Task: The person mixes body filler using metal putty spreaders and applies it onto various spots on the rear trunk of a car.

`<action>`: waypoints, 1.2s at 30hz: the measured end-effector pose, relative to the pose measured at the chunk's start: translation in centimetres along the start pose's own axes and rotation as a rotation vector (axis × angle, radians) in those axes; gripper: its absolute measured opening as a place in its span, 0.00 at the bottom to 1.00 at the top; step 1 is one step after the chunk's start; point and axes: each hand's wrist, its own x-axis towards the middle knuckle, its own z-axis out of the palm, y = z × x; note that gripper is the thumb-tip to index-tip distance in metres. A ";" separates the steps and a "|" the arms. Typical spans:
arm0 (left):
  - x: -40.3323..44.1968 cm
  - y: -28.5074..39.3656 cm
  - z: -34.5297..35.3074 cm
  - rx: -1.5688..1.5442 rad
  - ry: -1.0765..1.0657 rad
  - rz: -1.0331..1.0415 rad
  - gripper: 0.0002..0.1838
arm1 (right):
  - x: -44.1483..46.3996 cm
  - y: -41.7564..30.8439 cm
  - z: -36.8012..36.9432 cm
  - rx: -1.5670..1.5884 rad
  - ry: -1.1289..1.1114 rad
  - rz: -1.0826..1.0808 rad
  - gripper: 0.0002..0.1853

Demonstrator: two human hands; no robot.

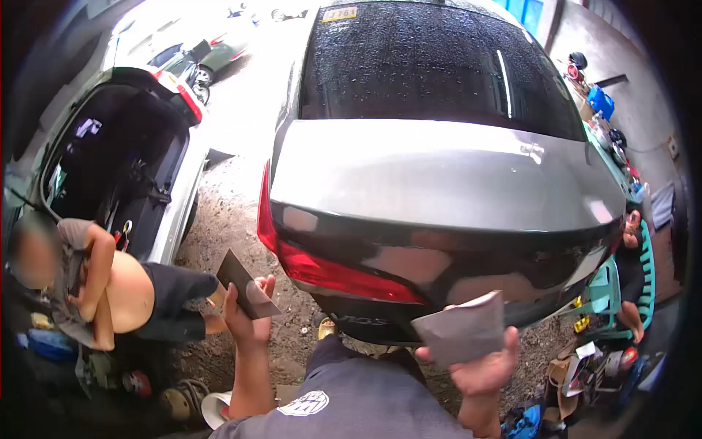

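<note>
My left hand (252, 316) grips a dark, stiff-looking sheet of sandpaper (238, 276), tilted with one corner up. In my right hand (488, 367) is a larger grey-brown sheet of sandpaper (461, 331), pinched along its lower right side and slightly curved. Both hands are raised in front of my body, apart from each other. Behind them stands the rear of a grey car (439, 175), its bumper dark with dull, lighter patches (413, 265). A red tail light (344, 278) lies between and beyond my hands. Neither sheet clearly touches the car.
At left, a person with folded arms (110, 282) is beside a second car with its rear open (117, 154). A person sits at right near a green plastic chair (603, 293). Boxes and tools (578, 373) crowd the right; a white bucket (214, 410) is low left. Dirt ground (230, 197) separates the cars.
</note>
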 end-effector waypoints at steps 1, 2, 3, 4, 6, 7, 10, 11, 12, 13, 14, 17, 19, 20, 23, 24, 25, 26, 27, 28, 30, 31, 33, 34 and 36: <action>2.0 0.6 -0.7 -0.025 -0.033 -0.022 0.22 | 0.4 0.7 0.7 -0.091 0.009 -0.108 0.46; 4.1 1.1 -1.2 -0.051 -0.067 -0.048 0.22 | 1.1 1.6 1.5 -0.328 0.050 -0.280 0.46; 5.9 1.6 -1.5 -0.078 -0.095 -0.079 0.22 | 1.8 2.5 2.5 -0.570 0.102 -0.444 0.46; 7.4 2.0 -1.3 -0.140 -0.153 -0.128 0.20 | 2.2 3.6 3.4 -0.817 0.159 -0.602 0.45; 10.0 2.4 -1.6 -0.117 -0.200 -0.210 0.20 | 3.9 7.2 5.4 -1.483 0.263 -0.782 0.36; 11.1 2.4 -1.7 -0.104 -0.225 -0.254 0.20 | 5.0 8.9 6.9 -1.839 0.264 -0.796 0.32; 13.0 2.4 -1.6 -0.135 -0.283 -0.447 0.20 | 9.4 14.7 10.5 -2.292 0.306 -0.602 0.23; 13.6 2.3 -2.0 -0.137 -0.291 -0.510 0.20 | 10.8 16.6 11.1 -2.321 0.325 -0.546 0.24; 14.2 2.1 -2.5 -0.107 -0.370 -0.543 0.21 | 12.0 18.2 11.2 -2.372 0.345 -0.538 0.25; 14.7 2.0 -2.9 -0.105 -0.399 -0.569 0.22 | 13.1 19.5 11.2 -2.422 0.363 -0.531 0.26; 15.1 1.9 -3.2 -0.104 -0.428 -0.593 0.22 | 13.9 20.7 11.4 -2.450 0.388 -0.522 0.27; 16.9 1.3 -4.2 -0.165 -0.565 -0.654 0.25 | 16.1 23.2 11.8 -2.530 0.456 -0.502 0.28; 17.6 0.7 -4.5 -0.258 -0.546 -0.722 0.27 | 17.1 24.3 12.0 -2.573 0.505 -0.494 0.28; 17.9 0.6 -4.3 -0.245 -0.560 -0.718 0.27 | 17.7 25.0 11.8 -2.583 0.541 -0.527 0.25; 18.6 0.5 -3.2 -0.216 -0.587 -0.719 0.27 | 19.0 26.3 11.6 -2.591 0.609 -0.557 0.22; 18.8 0.4 -3.0 -0.214 -0.580 -0.734 0.27 | 19.3 26.5 11.8 -2.603 0.613 -0.553 0.20; 18.9 0.4 -3.0 -0.210 -0.571 -0.747 0.27 | 19.5 26.8 12.0 -2.604 0.626 -0.547 0.20; 19.0 0.3 -3.1 -0.212 -0.580 -0.747 0.27 | 19.8 27.0 12.1 -2.605 0.638 -0.544 0.20; 19.2 0.1 -3.2 -0.214 -0.591 -0.746 0.27 | 20.0 27.1 12.2 -2.607 0.649 -0.544 0.20; 19.4 0.0 -3.3 -0.215 -0.602 -0.744 0.27 | 20.2 27.2 12.4 -2.603 0.660 -0.548 0.20; 19.4 0.1 -3.1 -0.232 -0.599 -0.756 0.27 | 20.6 27.3 12.8 -2.593 0.678 -0.554 0.19; 19.5 0.1 -3.0 -0.240 -0.597 -0.763 0.27 | 20.9 27.4 12.7 -2.607 0.697 -0.556 0.20; 19.8 0.2 -2.8 -0.240 -0.606 -0.782 0.26 | 21.4 27.4 12.4 -2.637 0.730 -0.558 0.21; 19.9 0.1 -2.8 -0.242 -0.611 -0.789 0.26 | 21.5 27.4 12.3 -2.640 0.731 -0.553 0.21; 20.1 -0.1 -2.8 -0.216 -0.612 -0.792 0.26 | 21.7 27.4 12.2 -2.642 0.731 -0.547 0.20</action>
